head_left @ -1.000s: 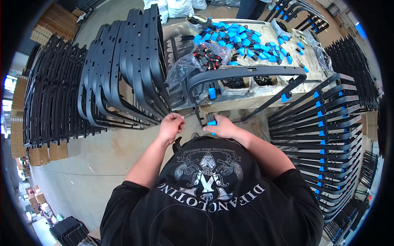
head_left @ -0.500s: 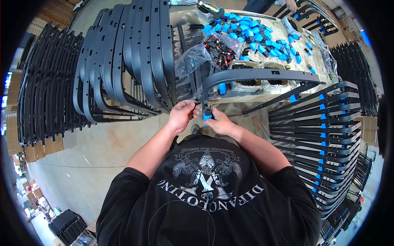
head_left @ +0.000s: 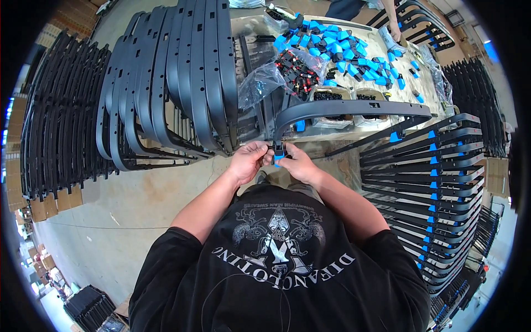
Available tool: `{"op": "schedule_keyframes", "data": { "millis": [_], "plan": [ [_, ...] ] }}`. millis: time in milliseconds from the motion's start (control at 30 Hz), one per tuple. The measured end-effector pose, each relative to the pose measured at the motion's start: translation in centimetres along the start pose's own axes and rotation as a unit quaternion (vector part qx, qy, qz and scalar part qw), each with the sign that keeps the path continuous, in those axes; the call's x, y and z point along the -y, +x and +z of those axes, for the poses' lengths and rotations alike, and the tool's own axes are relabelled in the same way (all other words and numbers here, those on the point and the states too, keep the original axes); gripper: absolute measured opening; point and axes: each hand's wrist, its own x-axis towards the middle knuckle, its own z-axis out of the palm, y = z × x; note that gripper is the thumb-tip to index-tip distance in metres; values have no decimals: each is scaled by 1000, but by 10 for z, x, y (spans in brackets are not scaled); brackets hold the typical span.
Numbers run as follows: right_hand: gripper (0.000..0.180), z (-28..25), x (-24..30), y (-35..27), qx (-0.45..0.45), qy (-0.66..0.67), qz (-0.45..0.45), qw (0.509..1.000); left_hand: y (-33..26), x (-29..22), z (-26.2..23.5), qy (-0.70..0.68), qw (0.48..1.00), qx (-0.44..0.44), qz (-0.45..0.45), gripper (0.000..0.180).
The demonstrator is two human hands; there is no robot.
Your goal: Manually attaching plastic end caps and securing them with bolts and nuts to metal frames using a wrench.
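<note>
A dark grey curved metal frame lies across the near edge of the table, one end pointing toward me. At that end sits a blue and black plastic cap. My right hand is closed round the cap from the right, thumb and fingers on its blue part. From the left, my left hand pinches at the cap's side. Its thumb and forefinger are together on something dark and too small to make out.
Loose blue and black caps cover the table's far part. Red and black small parts lie in a plastic bag. Boxes of black pieces stand nearer. Frames stack left and right. Another person's hand reaches in at the back.
My left hand has moved right, up against the cap, while my right hand stays on it. Across the table the other person's hand has come down to a container.
</note>
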Motion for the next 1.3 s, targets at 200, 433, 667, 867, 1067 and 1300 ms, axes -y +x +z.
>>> {"op": "schedule_keyframes", "data": {
  "millis": [200,433,667,867,1067,1300],
  "plan": [
    [46,2,35,-14,12,131,108,985,7,-2,-3,-11,998,-7,-56,14],
    [39,-1,36,-19,17,114,135,984,12,2,27,194,978,-77,-12,23],
    [44,-7,33,-17,-2,68,144,987,25,21,11,426,893,-139,46,44],
    [46,-33,30,-29,-31,315,154,936,-21,-21,65,645,737,-149,134,35],
    [63,-26,71,-46,102,478,113,865,-30,-31,87,685,613,110,378,26],
    [53,-20,78,-53,103,452,124,877,-27,-25,79,663,661,78,343,20]
  ]
}}
